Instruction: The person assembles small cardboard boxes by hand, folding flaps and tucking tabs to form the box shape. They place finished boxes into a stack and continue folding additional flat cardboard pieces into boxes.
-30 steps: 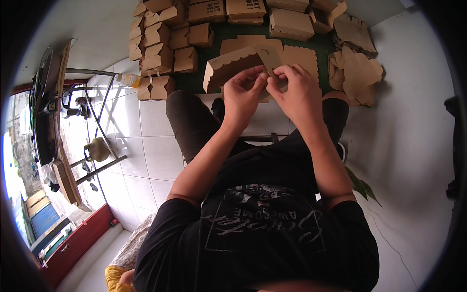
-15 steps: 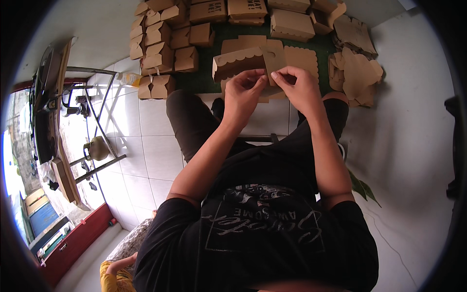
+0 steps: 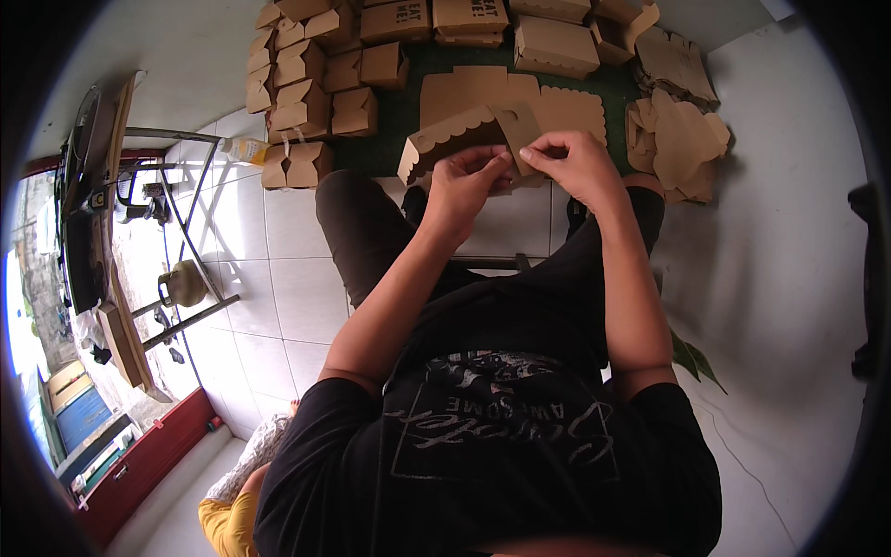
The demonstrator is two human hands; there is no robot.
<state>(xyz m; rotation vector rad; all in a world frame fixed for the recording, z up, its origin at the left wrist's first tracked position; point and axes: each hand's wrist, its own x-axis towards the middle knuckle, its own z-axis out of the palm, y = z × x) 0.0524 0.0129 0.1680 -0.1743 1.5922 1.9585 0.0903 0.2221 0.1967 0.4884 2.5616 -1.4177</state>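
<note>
A partly folded brown cardboard box (image 3: 447,133) with a scalloped edge tilts between my hands, above my knees. My left hand (image 3: 464,190) has its thumb and fingers pinched at the box's near corner, partly inside it. With thumb and index finger, my right hand (image 3: 583,169) grips the upright end flap on the right side. Behind the box lies a flat, unfolded cardboard blank (image 3: 577,110) with scalloped edges, on a green mat (image 3: 401,110). The underside of the box and some left fingertips are hidden.
Folded brown boxes (image 3: 302,107) stand stacked at the far left, with more boxes (image 3: 555,46) along the back. Cardboard blanks (image 3: 687,139) lie piled at the right. A metal-framed table (image 3: 200,218) stands left; another person's yellow clothing (image 3: 232,524) shows at lower left.
The box has tilted, its left end dropping a little nearer to me. My right fingers have slid slightly lower along the flap. The person at lower left has shifted.
</note>
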